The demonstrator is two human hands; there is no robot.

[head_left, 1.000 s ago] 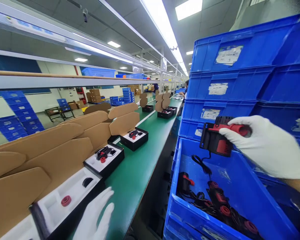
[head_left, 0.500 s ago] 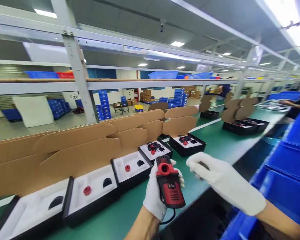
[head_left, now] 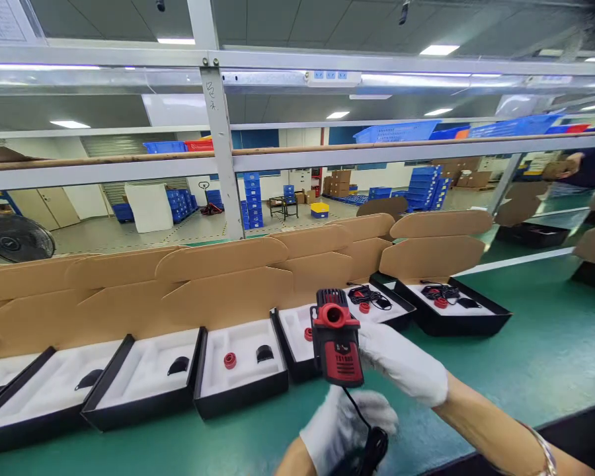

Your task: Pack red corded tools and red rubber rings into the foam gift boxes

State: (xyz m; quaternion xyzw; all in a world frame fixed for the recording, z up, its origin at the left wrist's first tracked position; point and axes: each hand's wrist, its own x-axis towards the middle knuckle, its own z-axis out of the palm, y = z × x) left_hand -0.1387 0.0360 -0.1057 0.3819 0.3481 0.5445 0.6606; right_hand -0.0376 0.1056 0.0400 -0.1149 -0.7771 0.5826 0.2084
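A red-and-black corded power tool [head_left: 344, 360] stands upright in front of me, its round red opening facing me. My right hand [head_left: 401, 363], in a white glove, is closed around its right side; the tool hides some of the fingers. From its bottom a black cord runs down to a bundled coil [head_left: 375, 448]. Just below the tool, my gloved left hand [head_left: 347, 423] has its fingers curled about the cord and bundle. Behind the tool is an open box [head_left: 297, 370] with a red ring-shaped part [head_left: 308, 334] in its white foam insert.
Several open black boxes [head_left: 242, 403] with raised brown lids line the green bench [head_left: 535, 330]. Two at the right hold black corded items [head_left: 441, 292]. A metal post [head_left: 223, 152] and shelf rail rise behind. At far right another person's hand [head_left: 572, 158] shows.
My view has turned left. The power tool has passed from my left hand to my right, which came in from the side. My left hand has dropped to the cord, whose coil now shows.
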